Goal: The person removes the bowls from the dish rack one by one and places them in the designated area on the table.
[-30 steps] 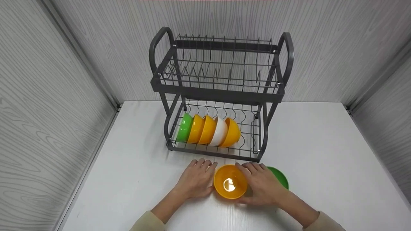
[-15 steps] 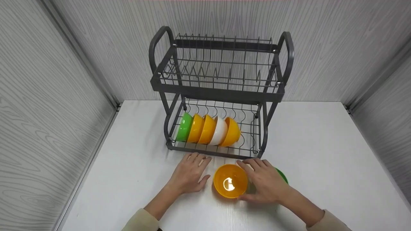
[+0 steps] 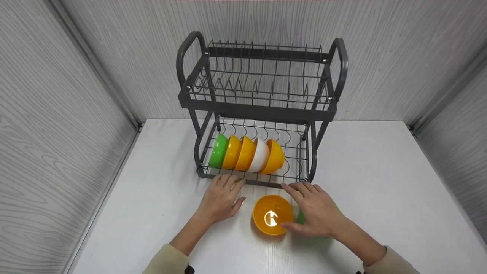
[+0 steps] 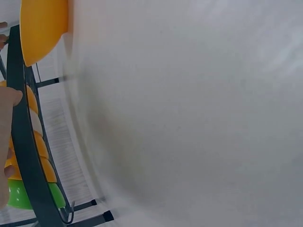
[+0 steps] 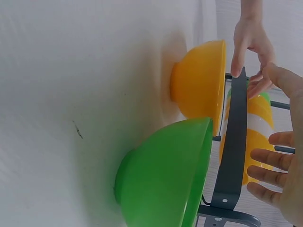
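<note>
We are hovering our right hand [image 3: 317, 211], fingers and thumb spread, above the green bowl [image 5: 165, 175], and our left hand [image 3: 218, 199], thumb apart from relaxed fingers, is hanging left of the orange bowl [image 3: 271, 213]. It is standing upright on the white table [image 3: 361, 156] between our hands, while farther, in the lower tier of the dark rack [image 3: 258, 110], five bowls [image 3: 246, 154] are standing on their sides.

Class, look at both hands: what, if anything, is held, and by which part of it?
Nothing: left hand and right hand are empty; the front orange bowl and front green bowl stand on the table.
</note>
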Action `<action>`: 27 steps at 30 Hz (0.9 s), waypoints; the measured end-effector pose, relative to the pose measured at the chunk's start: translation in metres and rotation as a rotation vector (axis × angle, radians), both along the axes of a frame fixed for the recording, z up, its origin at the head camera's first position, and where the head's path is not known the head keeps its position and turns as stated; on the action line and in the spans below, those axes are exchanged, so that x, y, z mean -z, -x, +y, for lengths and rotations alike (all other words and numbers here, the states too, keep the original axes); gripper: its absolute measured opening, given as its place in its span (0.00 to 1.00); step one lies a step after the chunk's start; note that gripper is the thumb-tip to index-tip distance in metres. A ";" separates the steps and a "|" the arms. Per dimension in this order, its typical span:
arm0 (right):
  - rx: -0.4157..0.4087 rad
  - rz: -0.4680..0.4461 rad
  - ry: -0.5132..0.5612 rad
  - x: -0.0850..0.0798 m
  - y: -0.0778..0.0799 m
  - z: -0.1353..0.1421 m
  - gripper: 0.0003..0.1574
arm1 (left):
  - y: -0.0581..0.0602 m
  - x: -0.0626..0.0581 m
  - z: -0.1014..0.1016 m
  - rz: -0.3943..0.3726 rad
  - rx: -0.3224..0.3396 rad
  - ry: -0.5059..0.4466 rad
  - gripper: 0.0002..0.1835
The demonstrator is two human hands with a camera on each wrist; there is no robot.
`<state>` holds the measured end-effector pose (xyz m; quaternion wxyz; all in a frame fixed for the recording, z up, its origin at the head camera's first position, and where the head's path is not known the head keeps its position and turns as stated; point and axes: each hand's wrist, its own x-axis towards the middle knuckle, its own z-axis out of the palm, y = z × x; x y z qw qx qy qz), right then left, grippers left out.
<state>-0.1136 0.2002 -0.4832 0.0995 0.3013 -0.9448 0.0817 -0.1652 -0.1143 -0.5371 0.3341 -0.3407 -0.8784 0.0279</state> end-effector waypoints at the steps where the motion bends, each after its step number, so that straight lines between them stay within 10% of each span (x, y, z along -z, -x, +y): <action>1: -0.003 0.009 0.007 0.000 0.000 0.000 0.62 | 0.001 0.000 0.000 0.002 -0.004 -0.005 0.28; 27: 0.020 0.178 0.079 -0.015 0.038 -0.003 0.62 | 0.017 0.010 0.012 0.149 -0.069 -0.031 0.21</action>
